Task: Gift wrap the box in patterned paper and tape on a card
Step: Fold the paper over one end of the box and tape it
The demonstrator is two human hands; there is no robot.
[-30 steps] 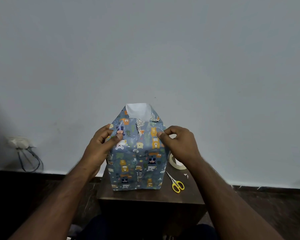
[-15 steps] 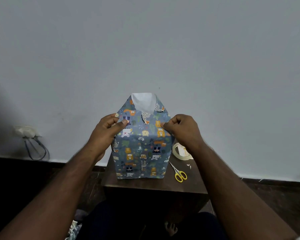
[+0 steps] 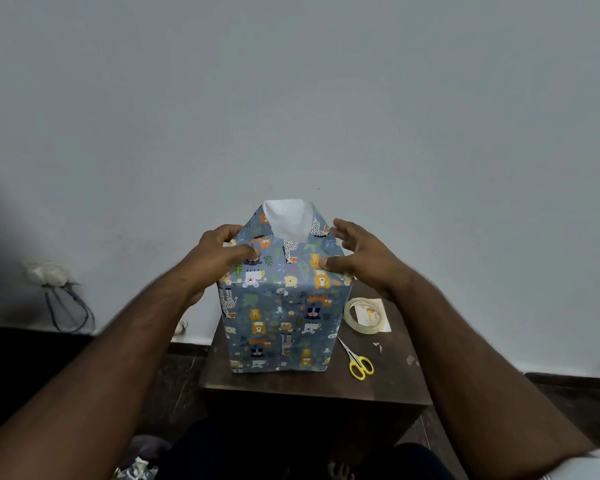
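The box (image 3: 281, 320), wrapped in blue animal-print paper, stands upright on a small brown table (image 3: 388, 379). At its top the far flap (image 3: 284, 218) sticks up and shows its white underside. My left hand (image 3: 219, 258) pinches the folded paper at the top left corner, thumb on the near face. At the top right corner, my right hand (image 3: 361, 254) presses its thumb on the near face while its fingers spread loosely over the fold. A roll of clear tape (image 3: 347, 311) lies on a small white card (image 3: 369, 313) to the right of the box.
Yellow-handled scissors (image 3: 359, 363) lie on the table right of the box, with a small paper scrap (image 3: 377, 346) beyond them. A plain wall stands close behind. A wall socket with cables (image 3: 47, 273) hangs low at the left. The floor is dark.
My right hand's fingers have uncurled from a pinch and now spread over the top right fold. Both hands have slid slightly higher along the top edges.
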